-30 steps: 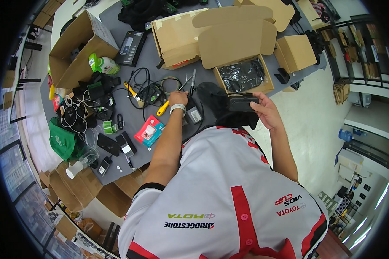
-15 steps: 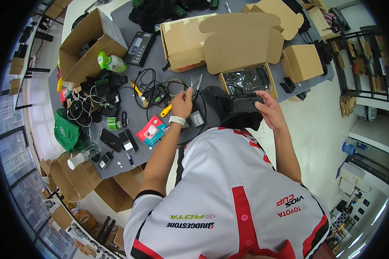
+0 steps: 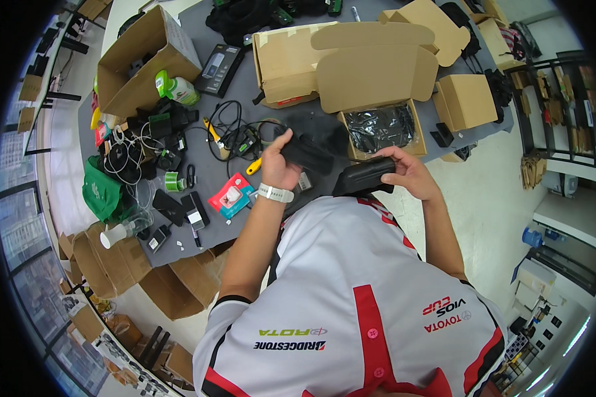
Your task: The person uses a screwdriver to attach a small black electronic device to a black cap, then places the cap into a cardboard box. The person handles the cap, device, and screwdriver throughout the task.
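Note:
Near the table's front edge, my right hand (image 3: 407,175) pinches the end of a black, box-like case (image 3: 363,175) with rounded edges. My left hand (image 3: 281,162) is closed around a wide black fabric band (image 3: 309,153), its thumb pointing up. Darker soft material beyond the band is blurred, and I cannot tell whether band and case are joined. Just past the case stands an open cardboard box (image 3: 417,135) with a shiny black plastic-wrapped bundle (image 3: 381,126) in it. A yellow-handled tool (image 3: 253,167) lies beside my left hand.
Tangled black cables (image 3: 230,126) lie left of my hands, near a red and blue packet (image 3: 232,196). Farther left are a green bag (image 3: 101,192) and a green-topped spray bottle (image 3: 179,89). Cardboard boxes (image 3: 286,63) line the far side; a small closed box (image 3: 467,101) stands right.
My left hand has gone from among the small items on the table to gripping the black fabric band, now lifted. The case in my right hand has shifted left, nearer to me, and tilted.

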Demonstrator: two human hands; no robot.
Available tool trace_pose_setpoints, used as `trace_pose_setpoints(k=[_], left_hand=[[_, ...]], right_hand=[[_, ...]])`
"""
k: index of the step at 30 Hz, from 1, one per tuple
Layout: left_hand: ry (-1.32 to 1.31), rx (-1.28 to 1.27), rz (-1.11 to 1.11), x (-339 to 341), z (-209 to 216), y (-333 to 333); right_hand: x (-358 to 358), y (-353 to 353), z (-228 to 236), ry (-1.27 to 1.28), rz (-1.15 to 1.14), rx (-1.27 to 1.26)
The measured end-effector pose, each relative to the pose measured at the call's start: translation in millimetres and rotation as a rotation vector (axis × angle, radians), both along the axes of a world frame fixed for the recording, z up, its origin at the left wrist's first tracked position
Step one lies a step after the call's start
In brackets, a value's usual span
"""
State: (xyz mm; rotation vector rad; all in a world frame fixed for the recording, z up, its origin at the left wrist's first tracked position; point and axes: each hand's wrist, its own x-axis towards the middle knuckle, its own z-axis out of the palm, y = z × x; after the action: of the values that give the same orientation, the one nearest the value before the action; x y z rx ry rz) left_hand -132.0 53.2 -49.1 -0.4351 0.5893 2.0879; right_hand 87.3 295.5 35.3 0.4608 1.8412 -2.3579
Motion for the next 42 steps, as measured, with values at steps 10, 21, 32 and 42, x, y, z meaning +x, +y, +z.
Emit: trace_pose_setpoints(k=[10,21,32,42], left_hand=[[0.182,-0.016,0.084,-8.5,60.4,-5.9],[1.064,-1.026,-0.396,-20.4,-91.0,-75.5],[1.659,-1.788,-0.045,-55.5,-183.4,-135.6],[1.704,-1.614,-0.569,-79.8,-158.0,-135.3]], right_hand=[[10.6,28.5,7.2,0.134,0.030,0.015],[20.8,28.1,-0.8,0.094,-0.084,0.023],[19.3,16.1,2.4,0.080,-0.091,0.051],[15.5,10.8,-2.0,0.067,-0.089,0.056]])
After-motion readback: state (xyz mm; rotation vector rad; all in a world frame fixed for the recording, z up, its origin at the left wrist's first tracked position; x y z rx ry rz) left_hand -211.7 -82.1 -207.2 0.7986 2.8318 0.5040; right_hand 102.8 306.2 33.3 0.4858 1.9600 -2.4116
